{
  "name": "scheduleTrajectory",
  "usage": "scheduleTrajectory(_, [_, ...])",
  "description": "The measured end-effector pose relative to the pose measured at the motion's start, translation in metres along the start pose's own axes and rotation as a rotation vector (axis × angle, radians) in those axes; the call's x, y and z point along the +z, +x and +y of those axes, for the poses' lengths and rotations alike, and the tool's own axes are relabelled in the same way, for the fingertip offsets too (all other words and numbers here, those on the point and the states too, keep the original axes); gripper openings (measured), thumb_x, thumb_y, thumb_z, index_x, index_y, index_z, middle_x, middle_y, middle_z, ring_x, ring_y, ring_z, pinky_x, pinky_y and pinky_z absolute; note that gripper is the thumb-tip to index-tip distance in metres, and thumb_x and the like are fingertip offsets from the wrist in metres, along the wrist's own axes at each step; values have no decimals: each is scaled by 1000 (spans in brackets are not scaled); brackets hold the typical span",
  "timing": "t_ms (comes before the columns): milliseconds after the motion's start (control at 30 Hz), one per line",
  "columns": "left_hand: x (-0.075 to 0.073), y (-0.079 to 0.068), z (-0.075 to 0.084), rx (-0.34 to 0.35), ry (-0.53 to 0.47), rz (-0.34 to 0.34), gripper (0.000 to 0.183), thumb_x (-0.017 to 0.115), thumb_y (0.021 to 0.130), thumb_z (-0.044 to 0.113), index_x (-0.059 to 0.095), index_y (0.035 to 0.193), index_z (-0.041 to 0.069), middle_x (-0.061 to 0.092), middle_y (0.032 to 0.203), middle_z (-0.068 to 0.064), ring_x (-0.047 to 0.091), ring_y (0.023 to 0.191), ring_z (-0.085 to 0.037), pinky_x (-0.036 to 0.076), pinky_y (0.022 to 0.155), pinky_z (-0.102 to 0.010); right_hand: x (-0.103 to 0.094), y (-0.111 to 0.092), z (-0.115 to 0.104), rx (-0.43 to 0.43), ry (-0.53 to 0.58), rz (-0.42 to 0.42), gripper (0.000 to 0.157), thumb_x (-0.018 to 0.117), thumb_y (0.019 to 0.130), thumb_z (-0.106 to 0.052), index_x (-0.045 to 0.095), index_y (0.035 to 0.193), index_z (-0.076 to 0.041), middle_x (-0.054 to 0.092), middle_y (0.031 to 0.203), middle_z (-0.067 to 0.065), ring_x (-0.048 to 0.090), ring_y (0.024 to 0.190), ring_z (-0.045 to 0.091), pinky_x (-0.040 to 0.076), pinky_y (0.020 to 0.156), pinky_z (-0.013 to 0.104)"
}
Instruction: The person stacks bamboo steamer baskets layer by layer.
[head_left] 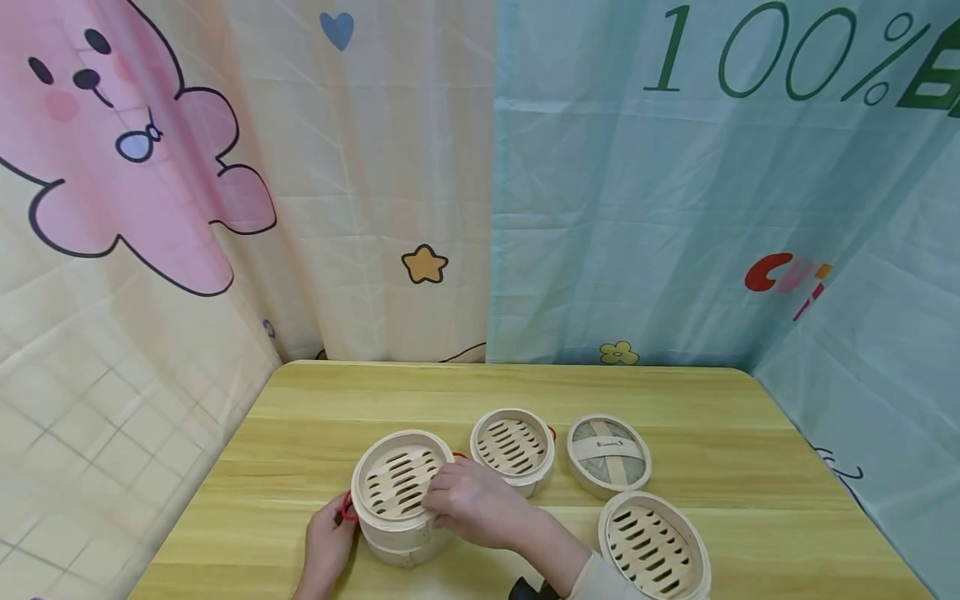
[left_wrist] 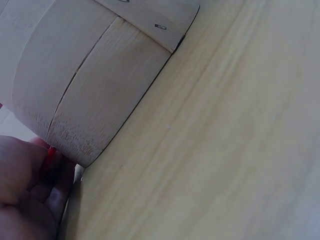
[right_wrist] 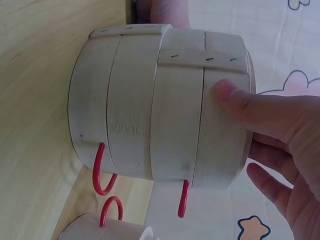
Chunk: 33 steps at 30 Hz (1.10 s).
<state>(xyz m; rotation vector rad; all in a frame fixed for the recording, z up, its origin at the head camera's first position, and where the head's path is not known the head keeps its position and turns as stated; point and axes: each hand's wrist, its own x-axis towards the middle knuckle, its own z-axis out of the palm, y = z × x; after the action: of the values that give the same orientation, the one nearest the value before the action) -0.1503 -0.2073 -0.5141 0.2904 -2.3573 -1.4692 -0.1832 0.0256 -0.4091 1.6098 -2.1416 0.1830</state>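
Two round bamboo steamer baskets stand stacked left of the table's middle. The upper basket (head_left: 401,483) shows a slatted floor; the lower basket (head_left: 405,550) rests on the table. My right hand (head_left: 480,504) pinches the upper basket's right rim. In the right wrist view, the thumb (right_wrist: 230,92) presses its outer wall while the other fingers reach over the rim. Low on the stack's left, my left hand (head_left: 328,537) holds a red loop handle (left_wrist: 48,160) between its fingers. Two more red loops, an upper loop (right_wrist: 183,199) and a lower loop (right_wrist: 97,172), hang on the opposite side.
Behind the stack to the right sits another slatted steamer basket (head_left: 512,446). A woven steamer lid (head_left: 609,454) with a pale cross band lies beside it. Nearer the front right, a further basket (head_left: 654,546) is partly behind the right sleeve (head_left: 603,579). Curtains (head_left: 615,208) hang behind the table (head_left: 300,433).
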Motion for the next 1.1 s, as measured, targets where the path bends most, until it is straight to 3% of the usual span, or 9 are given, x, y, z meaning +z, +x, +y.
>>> scheduleTrajectory(233, [-1, -1, 1, -8, 3, -8, 18, 54, 85, -8, 64, 99, -11, 65, 97, -19, 58, 87, -6, 42, 75, -15, -1, -2, 4, -3, 82, 3, 17, 75, 74, -26, 66, 85, -16, 63, 85, -10, 56, 86, 6, 40, 83, 19])
scheduleTrajectory(667, [0, -1, 1, 7, 54, 6, 22, 56, 83, -8, 64, 103, -9, 64, 101, -20, 58, 98, -22, 40, 79, -16, 5, -2, -1, -4, 11, 69, 17, 75, 73, -28, 65, 82, -17, 61, 81, -11, 54, 83, 6, 41, 81, 19])
scheduleTrajectory(933, [0, 0, 1, 4, 62, 4, 22, 56, 82, -8, 65, 101, -10, 65, 100, -20, 58, 95, -17, 41, 78, -17, 8, -1, -5, -4, -47, 97, 19, 76, 71, -29, 61, 77, -18, 59, 76, -11, 54, 78, 6, 41, 76, 19])
scheduleTrajectory(1100, [-1, 0, 1, 22, 38, 8, 20, 55, 81, -10, 64, 98, -12, 65, 96, -19, 57, 86, -8, 43, 74, -18, 7, 0, -7, 7, -59, 90, 18, 75, 72, -30, 61, 76, -19, 59, 75, -12, 55, 78, 5, 42, 75, 19])
